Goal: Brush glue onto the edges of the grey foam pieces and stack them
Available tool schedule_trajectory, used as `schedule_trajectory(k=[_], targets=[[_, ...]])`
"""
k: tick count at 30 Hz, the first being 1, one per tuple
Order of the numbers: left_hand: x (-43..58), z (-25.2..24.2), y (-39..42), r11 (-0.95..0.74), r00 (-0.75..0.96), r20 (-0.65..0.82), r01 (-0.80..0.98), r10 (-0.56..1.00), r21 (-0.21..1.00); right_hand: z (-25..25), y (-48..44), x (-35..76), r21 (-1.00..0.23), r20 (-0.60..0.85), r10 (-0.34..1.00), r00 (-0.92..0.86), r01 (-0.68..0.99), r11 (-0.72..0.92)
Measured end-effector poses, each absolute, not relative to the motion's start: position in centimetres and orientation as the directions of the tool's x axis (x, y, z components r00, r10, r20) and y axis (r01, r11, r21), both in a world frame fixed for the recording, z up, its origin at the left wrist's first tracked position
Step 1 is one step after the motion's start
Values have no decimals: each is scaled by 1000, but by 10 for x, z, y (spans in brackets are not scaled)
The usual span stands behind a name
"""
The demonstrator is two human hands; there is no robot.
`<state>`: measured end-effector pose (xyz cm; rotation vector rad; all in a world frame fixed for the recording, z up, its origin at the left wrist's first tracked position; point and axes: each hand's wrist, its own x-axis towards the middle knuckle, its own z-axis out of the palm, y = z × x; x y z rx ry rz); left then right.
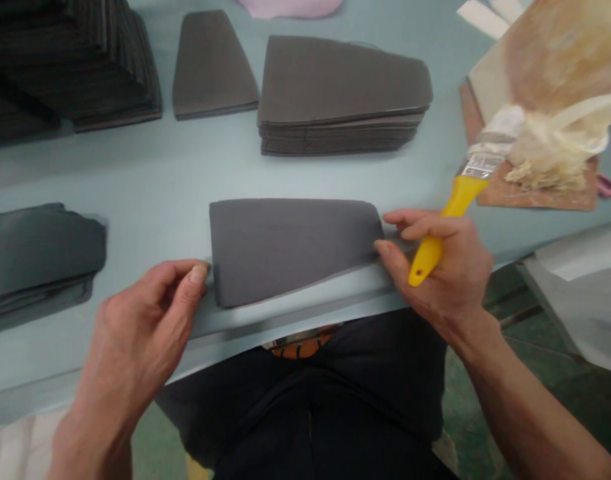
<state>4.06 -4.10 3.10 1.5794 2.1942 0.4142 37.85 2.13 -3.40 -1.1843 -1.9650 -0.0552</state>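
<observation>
A dark grey tapered flat piece point(295, 250) lies on the table in front of me, its narrower end to the right. My left hand point(150, 313) is beside its left edge, thumb and forefinger pinched together. Whether anything thin is between those fingertips I cannot tell. My right hand point(443, 267) holds a paintbrush point(430, 250) by its yellow handle, bristles pointing up and away to the right. The thumb and a fingertip of that hand are spread at the piece's right end, the thumb at its edge.
Behind the piece sit a stack of similar grey pieces point(345, 83), a smaller stack point(213, 67) and a tall dark pile point(105, 67). Dark folded pieces point(40, 253) lie at left. A crusted pale container point(565, 73) stands on a brown board point(540, 197) at right. The table edge point(305, 320) is near my body.
</observation>
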Motion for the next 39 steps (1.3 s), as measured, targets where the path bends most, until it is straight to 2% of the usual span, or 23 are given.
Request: schedule_trajectory(k=[3, 6, 9, 19, 39], targets=[[39, 26, -62, 204, -175, -104, 858, 979, 472, -41, 19, 385, -359, 641, 756, -131, 820, 446], [40, 18, -76, 76, -69, -31, 907, 997, 414, -45, 16, 388, -351, 636, 769, -65, 863, 363], [44, 14, -83, 21, -29, 16, 928, 999, 371, -46, 13, 388, -343, 608, 791, -63, 878, 333], [53, 17, -86, 42, -59, 31, 915, 998, 400, -48, 11, 381, -376, 591, 798, -119, 834, 403], [56, 21, -82, 50, -60, 17, 929, 998, 366, -49, 13, 378, -314, 622, 763, -174, 838, 447]])
